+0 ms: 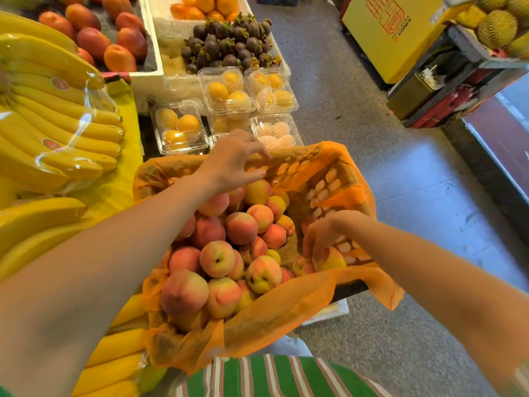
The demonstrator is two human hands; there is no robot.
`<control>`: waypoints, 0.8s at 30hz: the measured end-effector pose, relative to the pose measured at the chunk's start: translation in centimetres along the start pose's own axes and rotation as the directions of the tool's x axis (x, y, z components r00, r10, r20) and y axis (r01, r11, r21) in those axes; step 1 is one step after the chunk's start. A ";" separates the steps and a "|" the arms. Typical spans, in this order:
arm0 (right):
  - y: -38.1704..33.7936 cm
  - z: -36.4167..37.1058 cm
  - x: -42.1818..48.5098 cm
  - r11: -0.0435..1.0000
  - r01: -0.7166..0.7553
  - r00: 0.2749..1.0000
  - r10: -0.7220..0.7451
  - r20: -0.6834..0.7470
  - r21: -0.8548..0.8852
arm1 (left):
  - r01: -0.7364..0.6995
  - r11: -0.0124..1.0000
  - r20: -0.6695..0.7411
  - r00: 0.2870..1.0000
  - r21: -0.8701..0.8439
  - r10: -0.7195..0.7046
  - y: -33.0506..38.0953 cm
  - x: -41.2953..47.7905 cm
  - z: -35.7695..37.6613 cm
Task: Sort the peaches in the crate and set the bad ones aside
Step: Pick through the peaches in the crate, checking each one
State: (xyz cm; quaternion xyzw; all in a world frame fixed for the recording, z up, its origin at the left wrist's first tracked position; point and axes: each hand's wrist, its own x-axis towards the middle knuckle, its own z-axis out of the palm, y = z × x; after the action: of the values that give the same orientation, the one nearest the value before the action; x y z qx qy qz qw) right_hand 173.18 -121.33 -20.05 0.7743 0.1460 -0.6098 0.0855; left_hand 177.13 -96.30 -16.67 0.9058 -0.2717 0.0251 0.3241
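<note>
Peaches [217, 253] in crate [326, 186] — right hand [322, 236] around one peach [332, 260]

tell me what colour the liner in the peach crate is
Orange, thin and see-through. The liner shows best in the head view, along its near flap.

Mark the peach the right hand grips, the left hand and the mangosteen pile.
gripped peach [335, 262], head view, its bare yellow side.
left hand [229, 161], head view, back of the hand.
mangosteen pile [229, 45], head view, middle of the heap.
</note>
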 end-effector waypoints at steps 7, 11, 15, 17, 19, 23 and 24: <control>-0.5 -2.6 -0.6 0.553 0.424 0.875 -0.045 -0.482 0.717 | 0.143 0.987 0.252 0.955 0.077 -0.158 -2.1 0.2 0.0; -3.3 -3.2 0.9 0.527 0.406 0.883 -0.016 -0.469 0.747 | 0.125 0.986 0.220 0.965 0.109 -0.146 -2.6 -0.2 0.4; -3.9 -3.5 1.8 0.574 0.389 0.838 0.105 -0.536 0.720 | 0.123 0.987 0.214 0.966 0.104 -0.143 -2.8 -0.2 0.5; -3.2 -3.7 2.1 0.654 0.350 0.776 0.199 -0.598 0.671 | 0.118 0.989 0.203 0.970 0.093 -0.134 -2.9 -0.2 0.6; -2.1 -3.6 2.7 0.765 0.255 0.726 0.253 -0.639 0.592 | 0.115 0.990 0.187 0.974 0.081 -0.128 -3.0 -0.2 0.7; -1.6 -3.0 3.5 0.555 0.316 0.868 0.158 -0.470 0.769 | 0.117 0.989 0.153 0.980 0.085 -0.129 -3.0 -0.3 0.8; -1.8 -3.1 3.7 0.519 0.324 0.876 0.152 -0.459 0.791 | 0.114 0.989 0.145 0.981 0.089 -0.126 -3.1 -0.3 0.8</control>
State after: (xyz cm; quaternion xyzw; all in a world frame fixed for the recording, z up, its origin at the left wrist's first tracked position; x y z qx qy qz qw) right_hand 176.20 -118.28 -22.83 0.8308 -0.1143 -0.3968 -0.3732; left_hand 178.35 -94.72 -19.14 0.9321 -0.2390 -0.0521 0.2670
